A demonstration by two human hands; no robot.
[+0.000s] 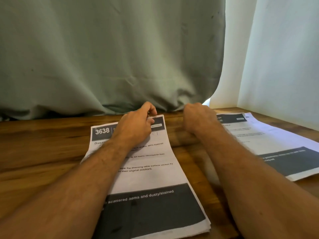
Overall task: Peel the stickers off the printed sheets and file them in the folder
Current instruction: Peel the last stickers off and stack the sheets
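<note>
A person's left hand [136,125] rests on the top sheet of a stack of printed sheets [151,171] on a wooden table [43,140], fingers curled at the stack's far right corner, beside a small white sticker [156,125] in the sheet's dark header band. The fingertips appear to pinch or pick at the paper's edge there; whether they grip the sticker itself or only the corner cannot be told. The left forearm lies across the page and pins it.

To the right, the right hand [198,118] hovers over bare wood between the two piles, fingers curled inward and seen from behind; it looks clenched on nothing, though a small scrap inside the fist cannot be ruled out.

Farther right lies a second pile of sheets [269,145], fanned and skewed, with its own pale sticker [240,118] in the header. No folder is in view. A grey-green curtain [103,57] hangs behind the table.

The likely risk: the thin sticker may tear or lift printed paper with it if pulled fast or steeply. With one corner lifted, the top sheet could crease or slide off the stack. The loose right-hand pile sits near the table edge and a passing forearm could sweep it off.
</note>
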